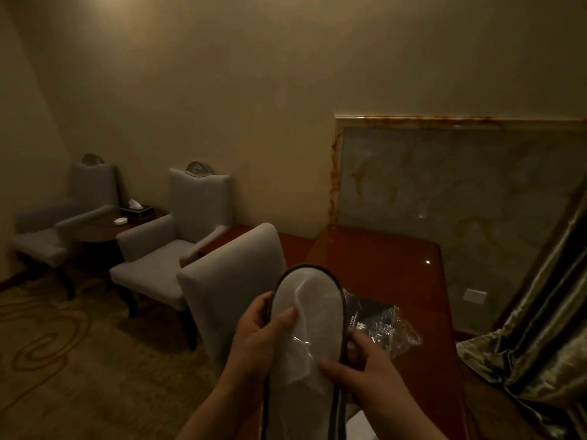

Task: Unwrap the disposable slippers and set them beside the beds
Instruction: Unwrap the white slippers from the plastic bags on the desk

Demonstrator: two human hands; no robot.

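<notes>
I see both hands low centre of the frame, gripping the slippers (306, 338) between them: white soles, dark edging, stacked flat together, toe end pointing up-frame, heel end running off the bottom edge. Left hand (257, 335) clamps the left rim, thumb laid across the sole, fingers curled behind. Right hand (365, 373) grips the right rim lower down, thumb pressed on the sole, fingers wrapped round the back edge. A clear film (298, 354) lies over the sole, crumpled under both thumbs; I can't tell if it's loose or still around the pair. Just right of the slippers, a crinkled clear wrapper (386, 328) with a dark printed card inside lies on the desk (381, 258), glossy red-brown wood, centre right. A grey chair (232, 290) stands with its back against the desk's left edge, right behind the slippers in frame. Two more grey armchairs at mid left flank a dark round table (95, 230) holding a tissue box (137, 210) and a small white dish. Marbled panel (444, 192) on the wall above the desk; shiny curtain (540, 338) down the right edge. Patterned carpet lower left. Light is dim.
</notes>
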